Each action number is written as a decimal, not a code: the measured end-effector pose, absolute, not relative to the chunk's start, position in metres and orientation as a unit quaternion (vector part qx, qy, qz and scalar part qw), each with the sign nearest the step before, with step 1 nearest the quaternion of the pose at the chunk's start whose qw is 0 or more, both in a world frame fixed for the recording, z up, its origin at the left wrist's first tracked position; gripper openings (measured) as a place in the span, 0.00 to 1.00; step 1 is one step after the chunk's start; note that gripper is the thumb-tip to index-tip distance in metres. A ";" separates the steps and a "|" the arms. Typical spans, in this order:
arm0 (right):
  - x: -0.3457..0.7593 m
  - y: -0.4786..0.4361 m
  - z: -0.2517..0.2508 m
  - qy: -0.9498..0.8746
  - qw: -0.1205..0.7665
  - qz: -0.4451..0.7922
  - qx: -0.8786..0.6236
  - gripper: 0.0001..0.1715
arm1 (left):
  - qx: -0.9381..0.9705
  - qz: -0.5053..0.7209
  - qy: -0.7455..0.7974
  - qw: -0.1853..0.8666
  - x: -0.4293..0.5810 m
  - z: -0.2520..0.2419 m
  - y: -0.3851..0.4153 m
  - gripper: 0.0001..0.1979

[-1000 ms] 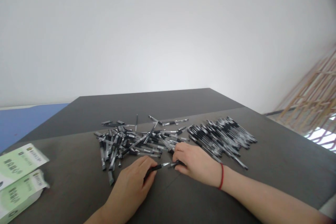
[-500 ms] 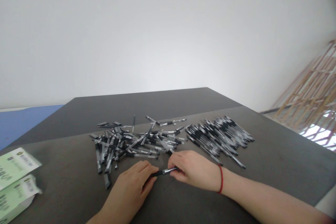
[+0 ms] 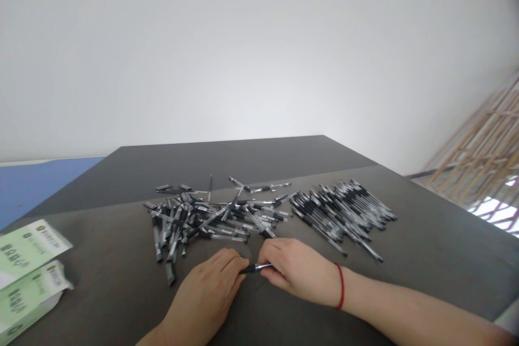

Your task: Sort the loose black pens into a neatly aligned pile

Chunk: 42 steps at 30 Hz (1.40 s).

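Note:
My left hand (image 3: 208, 294) and my right hand (image 3: 298, 270) meet low in the middle of a dark grey table (image 3: 425, 238). Both are closed on the same black pen (image 3: 254, 268), one at each end, with only a short piece showing between the fingers. A red string circles my right wrist. Just beyond the hands lies a jumbled heap of pens and caps (image 3: 211, 219). To its right a tidier row of pens (image 3: 343, 208) lies side by side.
Two green and white boxes (image 3: 28, 267) sit at the table's left edge. A white wall rises behind the table. Blue floor shows at far left, and a wooden lattice frame (image 3: 482, 157) stands at far right.
My hands have drawn closer together along the pen, so less of it shows between them now. The view swayed left and back; the piles have not moved.

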State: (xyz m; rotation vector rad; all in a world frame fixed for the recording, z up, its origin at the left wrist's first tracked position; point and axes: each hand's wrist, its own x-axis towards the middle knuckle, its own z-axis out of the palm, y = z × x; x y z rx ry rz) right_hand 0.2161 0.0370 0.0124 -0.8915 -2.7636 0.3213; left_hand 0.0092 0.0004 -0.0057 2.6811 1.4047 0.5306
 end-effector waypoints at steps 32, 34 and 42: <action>0.259 0.068 0.028 -0.907 -0.009 0.025 -0.420 0.06 | 0.831 0.231 0.485 0.147 0.006 -0.002 0.008 0.09; 0.260 0.071 0.030 -0.903 -0.017 -0.006 -0.430 0.07 | 0.830 0.234 0.485 0.148 0.005 -0.001 0.008 0.09; 0.230 0.062 0.024 -0.865 0.062 0.029 -0.497 0.14 | 0.823 0.247 0.489 0.152 0.008 0.004 0.007 0.09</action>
